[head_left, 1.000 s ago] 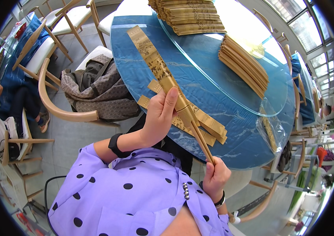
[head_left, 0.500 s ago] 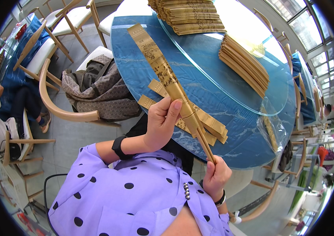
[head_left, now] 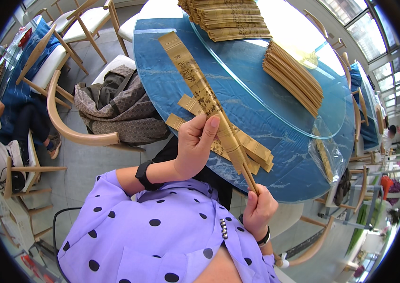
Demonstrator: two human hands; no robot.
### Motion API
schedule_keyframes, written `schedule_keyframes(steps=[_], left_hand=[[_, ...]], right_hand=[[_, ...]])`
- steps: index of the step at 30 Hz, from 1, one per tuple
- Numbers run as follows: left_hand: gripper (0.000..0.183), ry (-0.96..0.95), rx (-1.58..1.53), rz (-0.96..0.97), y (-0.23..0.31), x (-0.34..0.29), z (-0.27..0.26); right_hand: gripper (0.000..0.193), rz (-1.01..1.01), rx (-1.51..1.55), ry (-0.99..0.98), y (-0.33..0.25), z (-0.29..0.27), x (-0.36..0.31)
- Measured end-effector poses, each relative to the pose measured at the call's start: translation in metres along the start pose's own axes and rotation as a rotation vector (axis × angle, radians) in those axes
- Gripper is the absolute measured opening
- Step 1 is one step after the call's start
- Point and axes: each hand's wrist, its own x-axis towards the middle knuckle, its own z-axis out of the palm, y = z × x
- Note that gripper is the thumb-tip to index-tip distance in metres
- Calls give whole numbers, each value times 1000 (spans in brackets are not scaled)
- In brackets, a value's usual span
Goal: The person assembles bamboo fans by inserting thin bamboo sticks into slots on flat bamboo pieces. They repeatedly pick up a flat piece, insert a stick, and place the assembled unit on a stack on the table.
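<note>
A long gold paper chopstick sleeve [head_left: 188,70] with dark printing slants over the near table edge. My left hand [head_left: 195,144] pinches it around the middle, thumb on top. A pair of brown chopsticks [head_left: 250,181] sticks out of the sleeve's lower end. Closed around their outer ends is my right hand [head_left: 260,212]. Beneath the held sleeve, several gold sleeves [head_left: 255,150] lie loosely crossed on the blue table [head_left: 162,61].
A pile of gold sleeves [head_left: 237,21] and a stack of long, thin brown pieces [head_left: 294,78] rest on the glass turntable [head_left: 252,89]. A clear plastic bag [head_left: 334,158] lies at the right. On a chair to the left sits a patterned bag [head_left: 120,104].
The sleeve has slid a little down and right along the chopsticks, so less of them shows. My left hand moved slightly the same way; my right hand stayed about where it was.
</note>
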Motion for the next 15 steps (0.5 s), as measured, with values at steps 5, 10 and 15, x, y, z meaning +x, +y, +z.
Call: schedule_keyframes(steps=[5, 10, 15], left_hand=[[34, 4, -136, 24, 2, 5, -5], [34, 12, -61, 19, 3, 9, -2], [34, -23, -61, 1, -1, 7, -4]], right_hand=[[19, 1, 9, -21, 1, 0, -1], [19, -10, -2, -9, 2, 1, -3], [17, -9, -2, 5, -1, 3, 0]])
